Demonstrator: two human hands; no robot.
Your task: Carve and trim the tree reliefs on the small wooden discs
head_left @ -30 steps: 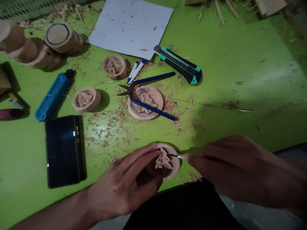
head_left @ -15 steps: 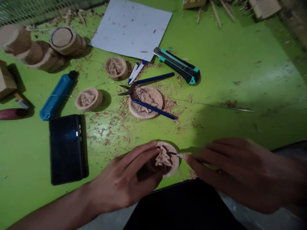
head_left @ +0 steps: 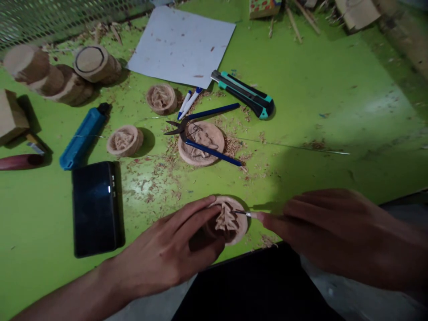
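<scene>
Near the table's front edge lies a round wooden piece (head_left: pixel 241 225) with a raised tree shape carved inside its rim. My left hand (head_left: pixel 177 243) is closed around its left side, fingertips on the rim and close to the tree. My right hand (head_left: pixel 327 232) grips a thin carving tool (head_left: pixel 250 215) with a slim metal shaft. The tool's tip touches or nearly touches the right side of the tree; its handle is mostly hidden in the hand. Just beyond, pliers (head_left: pixel 214 151) with blue handles lie spread across a larger carved wooden disc (head_left: pixel 214 133).
Two small carved wooden cups (head_left: pixel 124 140) stand behind on the left. A black phone-like device (head_left: pixel 93 209), a blue cutter (head_left: pixel 83 136) and a green-black cutter (head_left: pixel 245 94) lie around. White paper (head_left: pixel 183 47), pens (head_left: pixel 190 103), wood blocks (head_left: pixel 96 64), a long wire (head_left: pixel 301 146) and shavings are further back.
The view has shifted slightly. My left hand still holds the carved wooden piece; the carving tool's tip stays at the right side of the tree, with its shaft a little more visible.
</scene>
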